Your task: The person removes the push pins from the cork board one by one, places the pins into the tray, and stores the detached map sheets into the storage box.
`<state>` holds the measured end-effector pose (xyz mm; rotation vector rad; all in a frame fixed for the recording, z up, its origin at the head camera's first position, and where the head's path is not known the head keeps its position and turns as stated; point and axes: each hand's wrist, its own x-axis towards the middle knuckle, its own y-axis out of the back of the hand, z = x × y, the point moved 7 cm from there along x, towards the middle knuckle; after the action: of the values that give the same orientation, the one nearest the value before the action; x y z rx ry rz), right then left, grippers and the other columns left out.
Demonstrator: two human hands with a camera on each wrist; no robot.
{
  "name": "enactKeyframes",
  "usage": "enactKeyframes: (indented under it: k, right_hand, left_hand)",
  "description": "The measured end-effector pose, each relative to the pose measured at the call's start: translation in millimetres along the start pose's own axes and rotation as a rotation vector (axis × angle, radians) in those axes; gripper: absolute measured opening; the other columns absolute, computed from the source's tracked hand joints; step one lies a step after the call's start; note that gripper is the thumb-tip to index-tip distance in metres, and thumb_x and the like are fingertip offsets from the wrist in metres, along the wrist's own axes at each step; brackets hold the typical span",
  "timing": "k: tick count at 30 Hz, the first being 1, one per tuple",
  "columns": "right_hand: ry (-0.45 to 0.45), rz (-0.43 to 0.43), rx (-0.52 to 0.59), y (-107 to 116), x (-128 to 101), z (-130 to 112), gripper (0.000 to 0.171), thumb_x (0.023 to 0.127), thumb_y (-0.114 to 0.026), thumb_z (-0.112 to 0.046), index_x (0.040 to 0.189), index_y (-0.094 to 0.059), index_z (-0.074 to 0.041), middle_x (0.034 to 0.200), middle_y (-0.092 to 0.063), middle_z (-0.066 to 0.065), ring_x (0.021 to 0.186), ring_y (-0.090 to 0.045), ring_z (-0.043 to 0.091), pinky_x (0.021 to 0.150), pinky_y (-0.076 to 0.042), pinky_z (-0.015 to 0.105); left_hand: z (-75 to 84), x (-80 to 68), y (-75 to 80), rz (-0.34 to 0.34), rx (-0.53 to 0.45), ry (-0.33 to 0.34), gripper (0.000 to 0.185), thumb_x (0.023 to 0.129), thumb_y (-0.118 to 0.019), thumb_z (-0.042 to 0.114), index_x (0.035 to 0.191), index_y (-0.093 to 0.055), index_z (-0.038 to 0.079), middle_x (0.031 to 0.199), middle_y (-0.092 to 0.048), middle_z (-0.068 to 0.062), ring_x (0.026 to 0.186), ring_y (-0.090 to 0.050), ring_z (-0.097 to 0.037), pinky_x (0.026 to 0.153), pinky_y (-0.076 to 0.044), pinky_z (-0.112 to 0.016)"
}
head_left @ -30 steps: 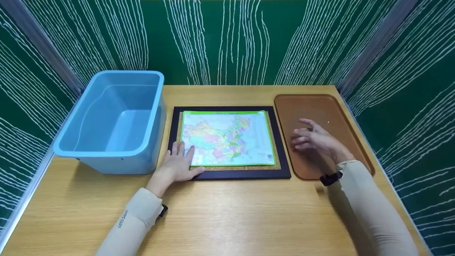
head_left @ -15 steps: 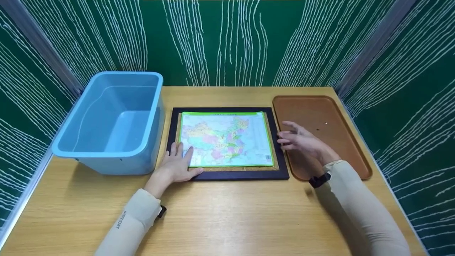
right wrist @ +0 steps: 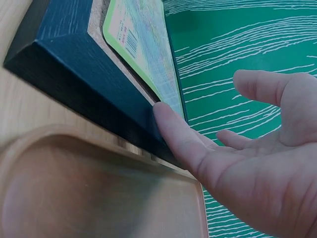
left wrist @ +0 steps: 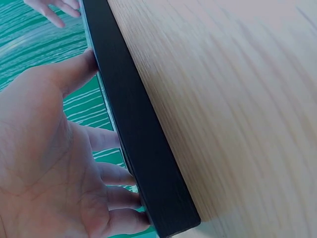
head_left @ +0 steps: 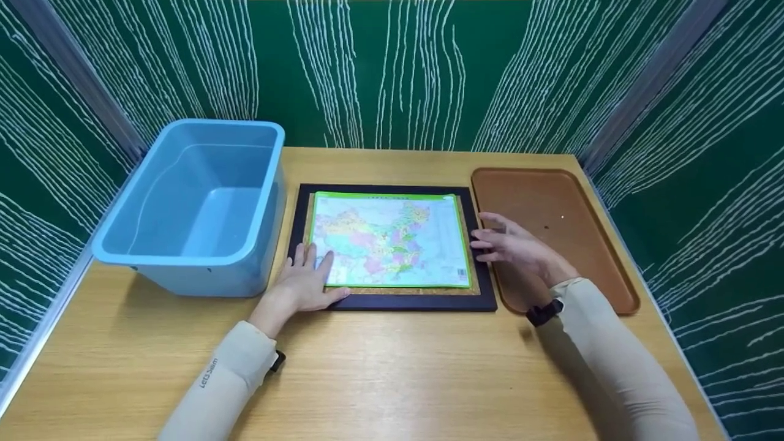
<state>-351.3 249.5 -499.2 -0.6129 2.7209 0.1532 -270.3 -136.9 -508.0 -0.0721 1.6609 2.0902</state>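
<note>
- Position of the item: I find the black frame [head_left: 416,303] flat on the table [head_left: 398,367], between the two hands; the map [head_left: 392,239] lies face up inside it.
- Axis: the long side of frame and map runs left to right across the person's front. The short sides therefore face the hands, one each.
- Left hand [head_left: 306,285]: spread over the frame's near left corner, fingers straight, not curled round anything. I see it resting on the rail and the map's edge, the thumb along the front rail. The frame extends right and forward from it.
- Right hand [head_left: 514,245]: fingers relaxed and apart, gripping nothing. The fingertips reach the right rail, around the middle of that short side; one appears to touch it, but I cannot confirm pressure. The frame extends left from it.
- Nearer hand: the left, by my reading, since it lies well over the corner while the right is only at the edge.
- Surroundings: the brown tray [head_left: 545,184] sits just beside the right rail, under the right hand; the blue tub [head_left: 184,260] stands near the left rail.
</note>
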Motion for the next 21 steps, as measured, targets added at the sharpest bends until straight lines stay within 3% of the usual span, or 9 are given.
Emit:
enactKeyframes:
  k: [9,21]
  right_hand:
    - [-0.023,0.000,-0.006,-1.1,1.2,-1.4,0.085,0.100,-0.067,-0.028,0.162,-0.012,-0.010,0.158,-0.030,0.021,0.139,-0.044,0.037,0.105,-0.045,0.051]
    - [-0.040,-0.028,0.000,-4.8,2.5,1.4,0.076,0.105,-0.059,-0.027,0.162,-0.013,-0.005,0.159,-0.031,0.022,0.142,-0.040,0.036,0.108,-0.043,0.051]
  left_hand:
    - [2.0,0.3,2.0,0.005,-0.015,-0.002,0.095,0.097,-0.047,0.068,0.163,-0.018,0.007,0.164,-0.002,-0.031,0.150,0.006,-0.049,0.118,-0.007,-0.064]
    - [1.9,-0.7,-0.2,0.005,-0.012,-0.006,0.094,0.097,-0.047,0.069,0.163,-0.018,0.007,0.164,-0.001,-0.031,0.150,0.006,-0.050,0.118,-0.006,-0.064]
